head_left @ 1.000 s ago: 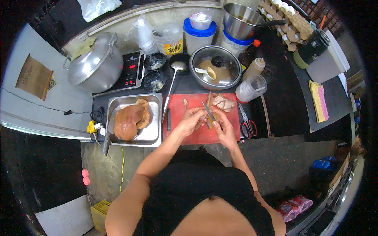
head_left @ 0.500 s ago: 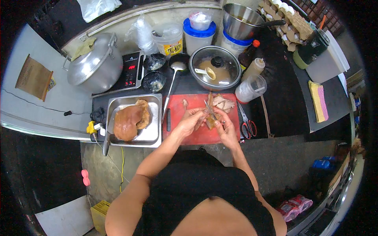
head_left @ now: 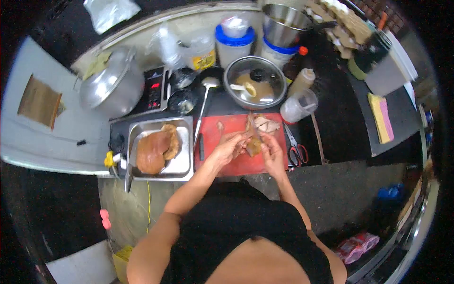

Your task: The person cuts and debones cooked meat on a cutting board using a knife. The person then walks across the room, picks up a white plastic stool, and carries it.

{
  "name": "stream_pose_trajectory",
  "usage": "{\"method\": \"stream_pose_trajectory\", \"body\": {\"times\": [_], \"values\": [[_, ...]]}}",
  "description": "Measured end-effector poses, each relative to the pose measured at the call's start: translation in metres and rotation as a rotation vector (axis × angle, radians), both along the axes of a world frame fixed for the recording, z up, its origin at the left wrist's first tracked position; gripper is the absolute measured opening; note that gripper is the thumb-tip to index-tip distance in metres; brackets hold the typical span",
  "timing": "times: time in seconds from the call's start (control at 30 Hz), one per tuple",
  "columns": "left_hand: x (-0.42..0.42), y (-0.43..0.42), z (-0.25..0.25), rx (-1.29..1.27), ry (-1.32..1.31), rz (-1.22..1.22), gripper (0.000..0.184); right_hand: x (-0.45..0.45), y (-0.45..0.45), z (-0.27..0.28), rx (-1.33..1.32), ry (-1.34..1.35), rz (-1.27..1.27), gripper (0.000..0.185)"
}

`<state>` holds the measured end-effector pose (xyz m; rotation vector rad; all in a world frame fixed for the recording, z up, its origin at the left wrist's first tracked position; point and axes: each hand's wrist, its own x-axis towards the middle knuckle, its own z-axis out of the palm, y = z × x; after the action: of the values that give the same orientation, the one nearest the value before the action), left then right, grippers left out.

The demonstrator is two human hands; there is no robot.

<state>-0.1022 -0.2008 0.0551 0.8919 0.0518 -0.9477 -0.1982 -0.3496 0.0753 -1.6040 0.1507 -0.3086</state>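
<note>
Over the red cutting board (head_left: pixel 222 163), my left hand (head_left: pixel 231 146) is closed on a piece of meat (head_left: pixel 254 147). My right hand (head_left: pixel 271 154) is closed at the other side, around a small knife (head_left: pixel 255 131) whose blade points away from me; blur hides the exact grip. Pale meat slices (head_left: pixel 267 125) lie at the board's back right, and a small scrap (head_left: pixel 220 126) at its back left. Left of the board, a steel tray (head_left: pixel 187 163) holds large brown pieces of meat (head_left: pixel 152 150).
Red-handled scissors (head_left: pixel 296 150) lie right of the board, a ladle (head_left: pixel 203 102) left of it. Behind stand a glass-lidded pot (head_left: pixel 265 97), a clear container (head_left: pixel 299 106), a squeeze bottle (head_left: pixel 302 81), two black bowls, a cooktop (head_left: pixel 153 92) and a large pot (head_left: pixel 111 87).
The whole view has shifted slightly and blurred. The knife has turned to a steeper angle between my hands, and more of the brownish meat shows beneath it.
</note>
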Motion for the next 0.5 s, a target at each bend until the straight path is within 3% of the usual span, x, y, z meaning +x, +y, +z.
{"method": "stream_pose_trajectory", "body": {"times": [0.1,0.17,0.33,0.5], "values": [[-0.006,-0.005,0.009,0.069,-0.046,0.005,0.022,-0.007,0.005,0.011,-0.177,-0.047,0.009,0.032],[-0.004,-0.004,0.006,0.088,-0.092,-0.039,0.02,-0.005,0.007,-0.014,-0.013,-0.109,0.048,0.032],[-0.001,-0.008,0.003,0.128,-0.116,-0.117,0.023,-0.011,0.001,-0.016,-0.196,0.008,0.012,0.032],[-0.004,-0.02,0.014,0.15,-0.079,-0.138,0.024,-0.016,-0.009,-0.019,-0.03,0.005,-0.138,0.028]]}}
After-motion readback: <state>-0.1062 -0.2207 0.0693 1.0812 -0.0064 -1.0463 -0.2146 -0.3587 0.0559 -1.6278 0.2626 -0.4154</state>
